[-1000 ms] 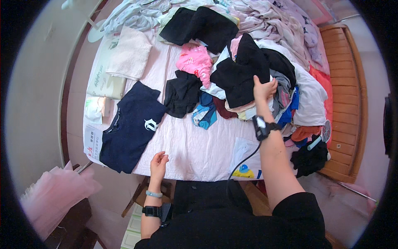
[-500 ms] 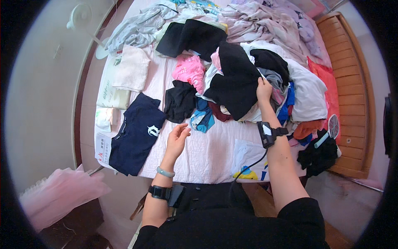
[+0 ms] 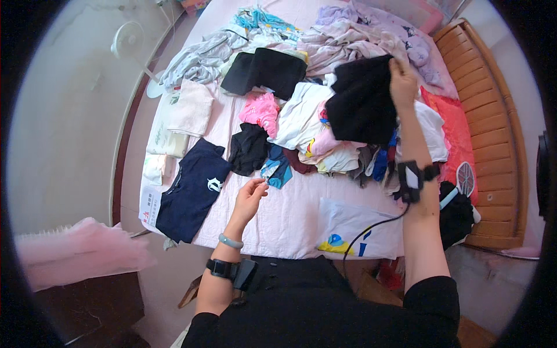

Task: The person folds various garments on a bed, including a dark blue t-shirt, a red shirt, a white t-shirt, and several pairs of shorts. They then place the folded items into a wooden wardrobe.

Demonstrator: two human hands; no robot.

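My right hand (image 3: 402,81) is closed on the upper right corner of a black garment (image 3: 362,101). The garment hangs over the right side of a clothes pile and hides part of it. My left hand (image 3: 251,196) is over the pink quilted bed cover (image 3: 267,226), fingers loosely bent and holding nothing. Just beyond it lies a blue patterned cloth (image 3: 278,168), beside a crumpled black cloth (image 3: 248,149). A white shirt (image 3: 300,119) and a pink piece (image 3: 259,113) lie in the pile. To the left a navy T-shirt (image 3: 194,188) is spread out.
Folded black trousers (image 3: 266,71) and rumpled bedding (image 3: 354,40) lie farther back. A beige towel (image 3: 191,107) rests at the left edge. A flat white printed bag (image 3: 354,223) is near the front edge. At right are a wooden headboard (image 3: 481,127) and a white racket-shaped thing (image 3: 465,177).
My right hand has drawn the black garment up and to the right, uncovering the white shirt and other clothes beneath. My left hand has barely moved; its fingers are a little more bent.
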